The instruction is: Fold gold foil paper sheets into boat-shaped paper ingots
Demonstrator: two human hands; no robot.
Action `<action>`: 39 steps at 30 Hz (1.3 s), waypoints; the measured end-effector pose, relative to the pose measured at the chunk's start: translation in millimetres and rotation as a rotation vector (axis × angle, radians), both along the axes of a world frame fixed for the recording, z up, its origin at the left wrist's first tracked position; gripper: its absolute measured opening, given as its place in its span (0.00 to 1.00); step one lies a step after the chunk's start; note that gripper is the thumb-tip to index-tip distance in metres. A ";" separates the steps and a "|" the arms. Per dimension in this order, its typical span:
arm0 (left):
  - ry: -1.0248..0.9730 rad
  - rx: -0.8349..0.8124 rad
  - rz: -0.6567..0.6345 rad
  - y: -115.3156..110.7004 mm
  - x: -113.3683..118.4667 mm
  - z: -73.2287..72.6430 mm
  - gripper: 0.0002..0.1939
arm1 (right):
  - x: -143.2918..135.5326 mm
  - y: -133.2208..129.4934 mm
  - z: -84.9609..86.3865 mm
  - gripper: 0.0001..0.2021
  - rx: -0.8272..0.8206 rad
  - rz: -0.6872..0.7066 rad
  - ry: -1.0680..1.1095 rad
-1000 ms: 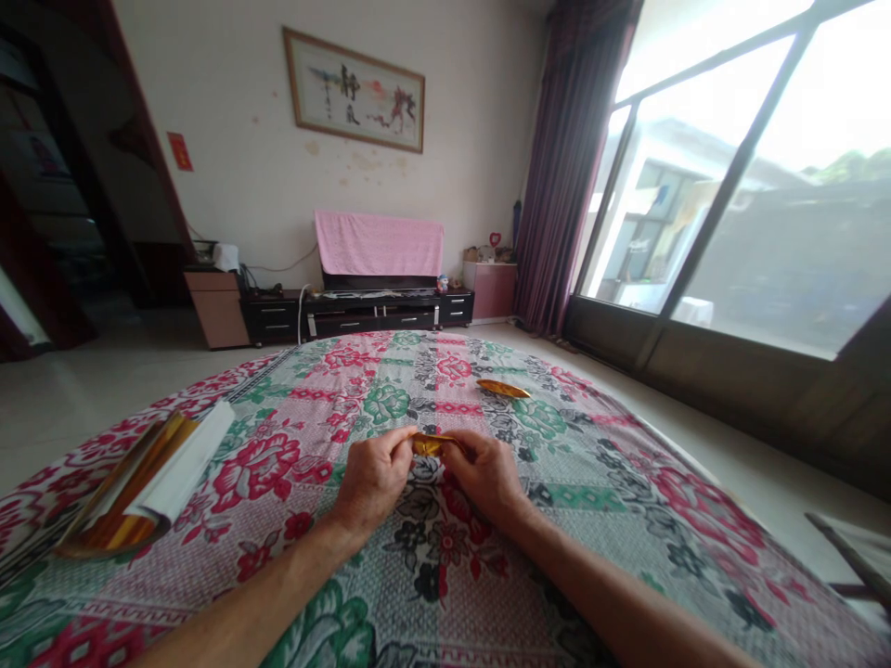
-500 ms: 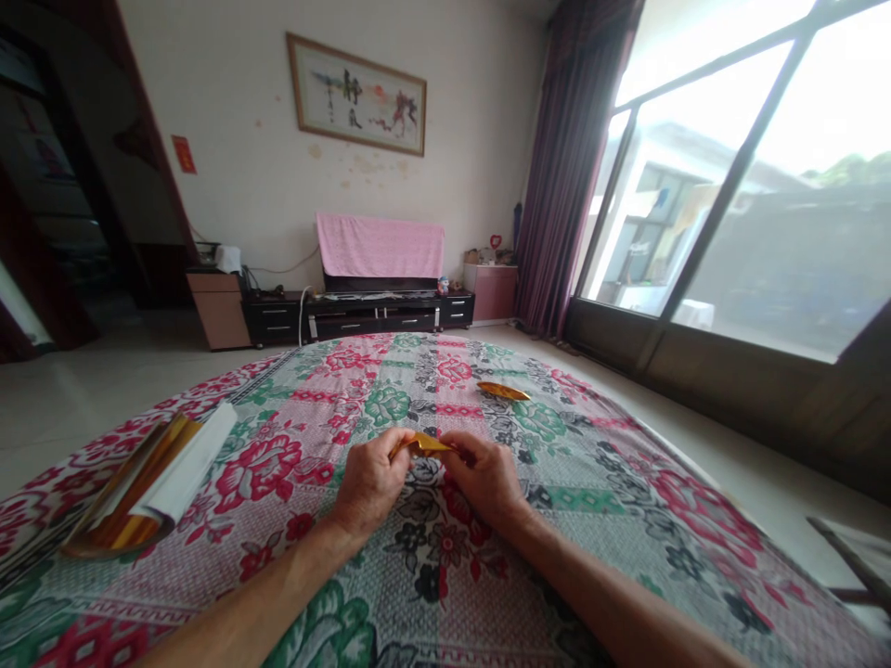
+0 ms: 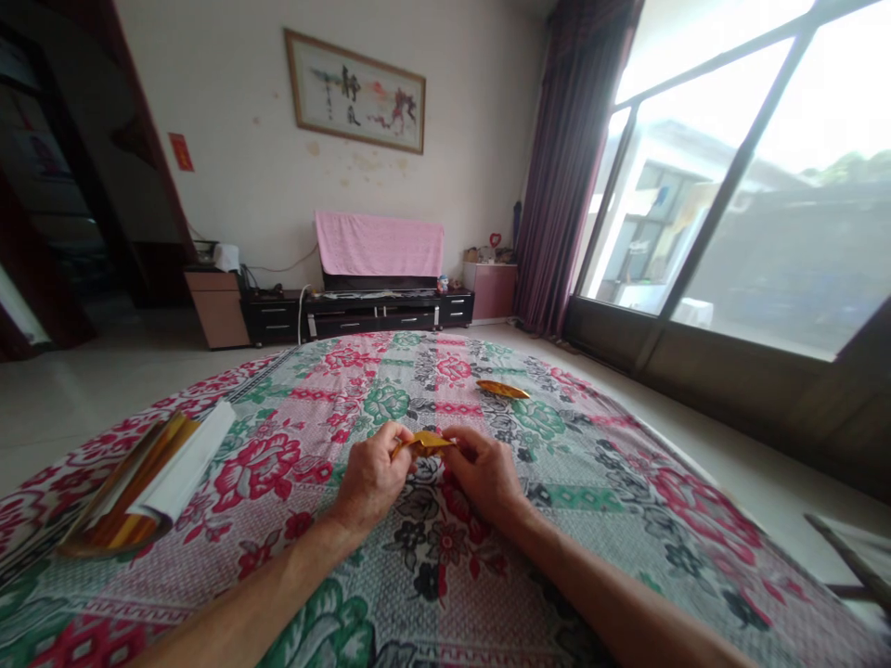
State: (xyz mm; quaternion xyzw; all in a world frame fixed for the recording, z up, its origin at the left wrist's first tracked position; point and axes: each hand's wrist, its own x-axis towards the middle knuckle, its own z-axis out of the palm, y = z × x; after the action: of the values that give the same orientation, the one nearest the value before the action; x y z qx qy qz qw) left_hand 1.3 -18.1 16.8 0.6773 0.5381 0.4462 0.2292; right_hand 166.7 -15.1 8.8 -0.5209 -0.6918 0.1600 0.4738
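Note:
Between my two hands is a small piece of folded gold paper (image 3: pixel 430 442), held just above the patterned tablecloth (image 3: pixel 390 520). My left hand (image 3: pixel 376 471) pinches its left end between thumb and fingers. At the right end, my right hand (image 3: pixel 487 468) grips it the same way. The fingers hide both ends of the paper. Farther off, a boat-shaped folded gold paper piece (image 3: pixel 502 389) lies on the cloth. To the left rests a curled stack of gold and white paper sheets (image 3: pixel 143 492).
Beyond the table stands a black TV cabinet (image 3: pixel 376 315) under a pink cloth (image 3: pixel 380 243). A purple curtain (image 3: pixel 563 176) and large windows are on the right. Part of a dark frame (image 3: pixel 849 561) shows by the table's right edge.
The gold paper's middle has turned slightly between my fingers, so more of its upper face shows. Both hands keep their hold in nearly the same place.

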 end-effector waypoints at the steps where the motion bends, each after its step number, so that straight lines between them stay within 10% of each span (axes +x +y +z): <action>1: -0.005 -0.007 -0.005 0.1 0.1 -0.4 0.06 | 0.2 0.2 -0.1 0.11 -0.003 -0.004 0.001; 39: 0.275 0.111 0.169 0.1 -1.6 4.6 0.11 | 1.2 -2.2 4.6 0.13 0.001 0.093 -0.133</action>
State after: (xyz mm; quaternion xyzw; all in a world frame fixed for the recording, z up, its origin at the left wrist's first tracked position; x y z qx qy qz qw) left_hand -0.2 -18.0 21.4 0.6960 0.5940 0.3959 0.0771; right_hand 168.0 -17.3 13.4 -0.4977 -0.7450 0.1467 0.4192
